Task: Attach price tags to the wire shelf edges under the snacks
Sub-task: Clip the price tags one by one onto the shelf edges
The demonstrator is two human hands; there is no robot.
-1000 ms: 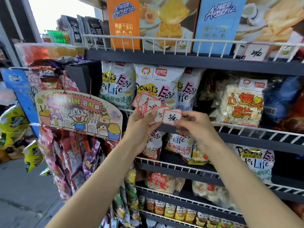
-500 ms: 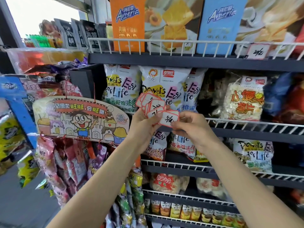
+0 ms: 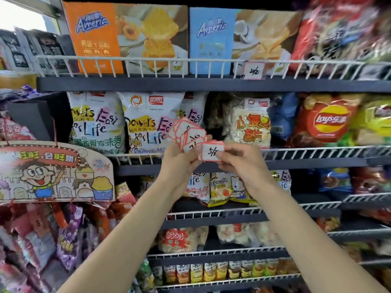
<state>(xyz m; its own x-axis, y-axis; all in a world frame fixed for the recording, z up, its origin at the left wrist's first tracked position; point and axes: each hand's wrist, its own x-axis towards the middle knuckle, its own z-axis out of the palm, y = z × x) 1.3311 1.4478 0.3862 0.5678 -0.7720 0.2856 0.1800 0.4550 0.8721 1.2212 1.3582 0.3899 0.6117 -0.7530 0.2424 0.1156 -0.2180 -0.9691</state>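
Price tags (image 3: 189, 133), white with red borders and handwritten figures, sit fanned in the left hand (image 3: 178, 160) at the centre of the frame. We note its fingers closed around the lower ends of the fan, thumb across the front. One further tag (image 3: 212, 152), marked with a handwritten price, is pinched at its right edge by the right hand (image 3: 243, 163), thumb and forefinger pressed together on it; this tag touches the lower right of the fan. Both hands are held in front of the wire shelf edge (image 3: 306, 152) of the second tier, just below the white snack bags (image 3: 148, 121) lettered "Easy for Life". We cannot tell whether the single tag contacts the wire. At upper right of centre we observe one tag already hung (image 3: 253, 70) on the top-tier wire rail (image 3: 148, 60), beneath a blue box (image 3: 211, 39); an orange box (image 3: 93, 37) stands to its left. A red crisp bag (image 3: 326, 121) occupies the right of the second tier. A cartoon display card (image 3: 55, 172) hangs at left.
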